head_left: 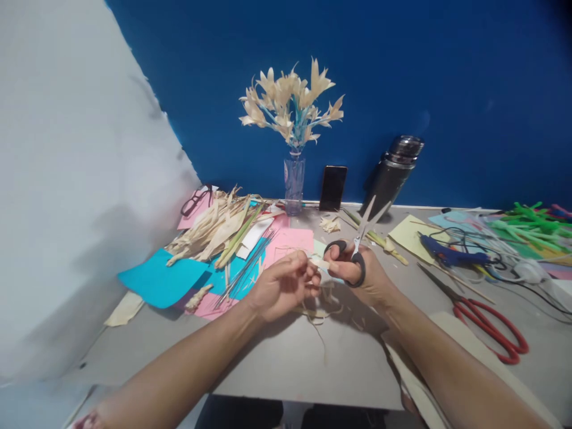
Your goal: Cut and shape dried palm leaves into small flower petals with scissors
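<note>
Between my hands, above the middle of the table, is a small pale piece of corn husk point(320, 263). My left hand point(286, 283) pinches its left end with thumb and fingertips. The other end sits between the thumb and finger of my right hand point(361, 274). That same hand also carries black-handled scissors point(359, 237), looped over its fingers, blades pointing up and slightly apart. Thin husk strips point(319, 316) lie on the table below my hands.
Dried corn husks point(210, 226) and coloured paper point(163, 277) spread on the left. A bottle point(294, 185) with husk flowers point(290, 101), a phone point(333, 187) and a leaning flask point(388, 176) stand behind. Red-handled scissors point(489, 328), a blue glue gun point(451, 250) and green pipe cleaners point(529, 223) lie right.
</note>
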Motion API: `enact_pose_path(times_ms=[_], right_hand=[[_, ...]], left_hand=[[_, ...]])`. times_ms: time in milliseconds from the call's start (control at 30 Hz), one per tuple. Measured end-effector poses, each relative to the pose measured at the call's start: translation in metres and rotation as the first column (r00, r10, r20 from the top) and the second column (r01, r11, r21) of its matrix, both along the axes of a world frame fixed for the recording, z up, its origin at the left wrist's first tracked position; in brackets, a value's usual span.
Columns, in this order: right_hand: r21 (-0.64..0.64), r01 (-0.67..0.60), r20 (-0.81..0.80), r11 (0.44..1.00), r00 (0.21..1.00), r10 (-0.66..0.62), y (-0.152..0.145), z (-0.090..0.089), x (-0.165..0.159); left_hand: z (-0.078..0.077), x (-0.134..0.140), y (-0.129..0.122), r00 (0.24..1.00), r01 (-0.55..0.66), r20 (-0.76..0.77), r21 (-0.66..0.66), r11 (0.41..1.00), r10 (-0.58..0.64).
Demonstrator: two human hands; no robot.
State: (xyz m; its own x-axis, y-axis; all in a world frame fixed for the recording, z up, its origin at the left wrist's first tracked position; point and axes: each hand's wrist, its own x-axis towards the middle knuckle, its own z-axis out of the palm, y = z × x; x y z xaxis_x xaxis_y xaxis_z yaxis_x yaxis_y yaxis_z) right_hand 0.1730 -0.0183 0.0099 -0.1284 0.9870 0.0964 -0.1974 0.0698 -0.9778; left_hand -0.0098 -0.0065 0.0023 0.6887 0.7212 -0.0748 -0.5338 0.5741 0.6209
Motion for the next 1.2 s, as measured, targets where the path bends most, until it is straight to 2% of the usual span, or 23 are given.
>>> enact_pose_path(times_ms=[100, 200, 400, 667, 800, 900, 967, 1033, 1100, 1167, 1200], right_hand=[[0.002, 0.103, 0.035, 0.995, 0.994, -0.103, -0.002, 0.0, -0.008], [0.028, 0.164, 0.121, 0.986, 0.979, -0.167, -0.007, 0.001, -0.018], [0.048, 0.243, 0.191, 0.969, 0.95, -0.248, -0.009, -0.002, -0.026], [0.022, 0.215, 0.199, 0.976, 0.956, -0.215, -0.005, -0.014, -0.023], [0.024, 0.201, 0.204, 0.979, 0.958, -0.201, -0.003, -0.011, -0.022], [0.048, 0.272, 0.202, 0.961, 0.94, -0.276, 0.003, -0.004, -0.012], [0.082, 0.361, 0.176, 0.929, 0.912, -0.37, 0.01, 0.001, 0.001], [0.117, 0.448, 0.145, 0.887, 0.875, -0.461, 0.017, 0.005, 0.017], [0.139, 0.513, 0.134, 0.847, 0.838, -0.53, 0.024, 0.007, 0.033], [0.137, 0.552, 0.155, 0.822, 0.808, -0.568, 0.03, 0.007, 0.045], [0.132, 0.566, 0.167, 0.814, 0.797, -0.581, 0.032, 0.006, 0.049]], left_hand=[[-0.003, 0.005, -0.001, 0.974, -0.123, -0.178, 0.112, 0.986, 0.142], [-0.009, 0.01, -0.003, 0.931, -0.171, -0.285, 0.207, 0.963, 0.226], [-0.013, 0.011, -0.001, 0.903, -0.255, -0.29, 0.228, 0.94, 0.316], [-0.01, 0.01, 0.001, 0.847, -0.29, -0.348, 0.329, 0.899, 0.401], [-0.009, 0.01, 0.003, 0.824, -0.308, -0.387, 0.305, 0.901, 0.413], [-0.012, 0.009, 0.008, 0.814, -0.345, -0.391, 0.272, 0.898, 0.43], [-0.014, 0.01, 0.017, 0.823, -0.325, -0.405, 0.239, 0.915, 0.398], [-0.013, 0.015, 0.033, 0.809, -0.25, -0.47, 0.269, 0.93, 0.353], [-0.008, 0.026, 0.056, 0.738, -0.15, -0.571, 0.382, 0.912, 0.361], [-0.001, 0.042, 0.085, 0.608, -0.051, -0.665, 0.513, 0.857, 0.434], [0.001, 0.052, 0.1, 0.581, -0.029, -0.675, 0.54, 0.841, 0.454]])
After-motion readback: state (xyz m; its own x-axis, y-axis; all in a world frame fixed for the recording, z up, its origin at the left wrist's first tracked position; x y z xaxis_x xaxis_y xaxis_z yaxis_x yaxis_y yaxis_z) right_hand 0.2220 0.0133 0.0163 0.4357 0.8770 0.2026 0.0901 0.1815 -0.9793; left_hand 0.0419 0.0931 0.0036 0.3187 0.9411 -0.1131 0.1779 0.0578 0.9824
